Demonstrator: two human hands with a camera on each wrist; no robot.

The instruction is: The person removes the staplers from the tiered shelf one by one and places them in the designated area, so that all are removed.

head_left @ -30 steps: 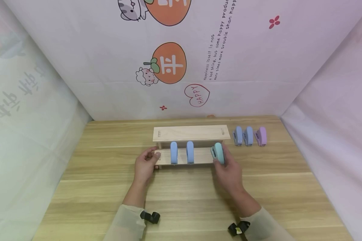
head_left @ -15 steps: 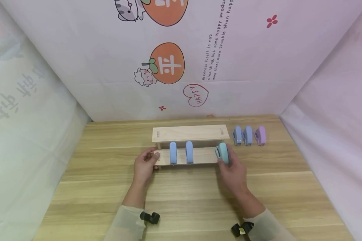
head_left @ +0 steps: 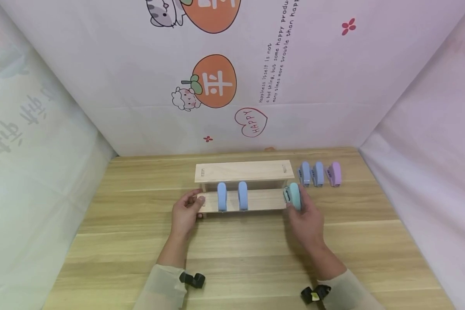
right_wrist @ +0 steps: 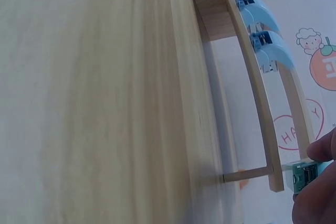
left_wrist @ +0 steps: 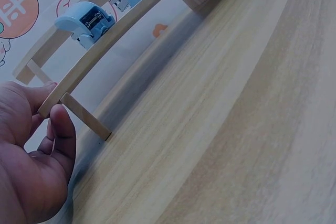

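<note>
pinches the wooden shelf [head_left: 264, 199] at one end with the left hand [head_left: 184, 215]; holds the green stapler [head_left: 295, 196] in the curled right hand [head_left: 307, 220].

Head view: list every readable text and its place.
"HAPPY": red heart on the back cloth.
"平": lower fruit, sideways.
"Happiness itself is not a bad thing, but some happy produ… many times more trouble than happ…": back cloth, cropped.
Unreadable: cropped sign on upper fruit; faint marks on left cloth, right cloth.

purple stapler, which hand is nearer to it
Right: the right hand is in front of the purple stapler, slightly left; the left hand is far left, gripping the wooden shelf.
</note>
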